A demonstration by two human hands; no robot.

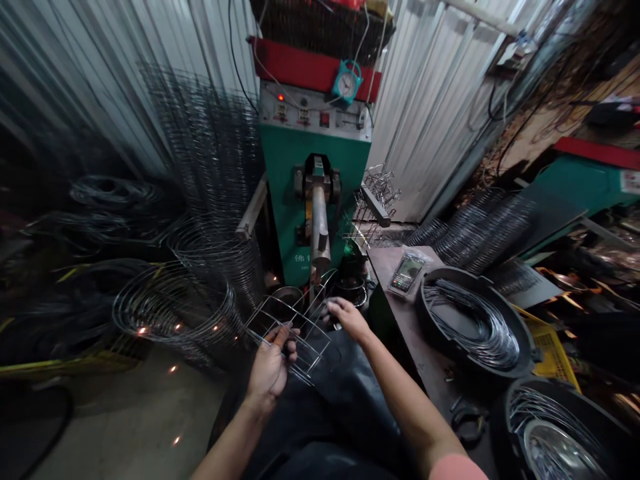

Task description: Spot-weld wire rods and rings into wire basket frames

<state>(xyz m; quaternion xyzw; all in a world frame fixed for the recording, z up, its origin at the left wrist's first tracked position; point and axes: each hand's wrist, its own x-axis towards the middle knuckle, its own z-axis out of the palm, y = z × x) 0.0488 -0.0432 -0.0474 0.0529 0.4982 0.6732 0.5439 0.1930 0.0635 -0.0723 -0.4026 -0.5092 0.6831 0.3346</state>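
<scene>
A curved wire grid frame [293,330] is held between both hands under the electrode arm [320,227] of a green welding machine [313,160]. My left hand [270,363] grips the frame's near left edge, fingers closed round the wires. My right hand [345,317] pinches the frame's far right edge close to the electrode tip. Small sparks lie on the floor to the left.
Stacks of finished wire baskets [210,200] stand left of the machine. A bench on the right carries a phone [406,272] and a black tub of wire rings [473,327]; a second tub [555,433] sits nearer. A yellow crate [550,347] lies beyond.
</scene>
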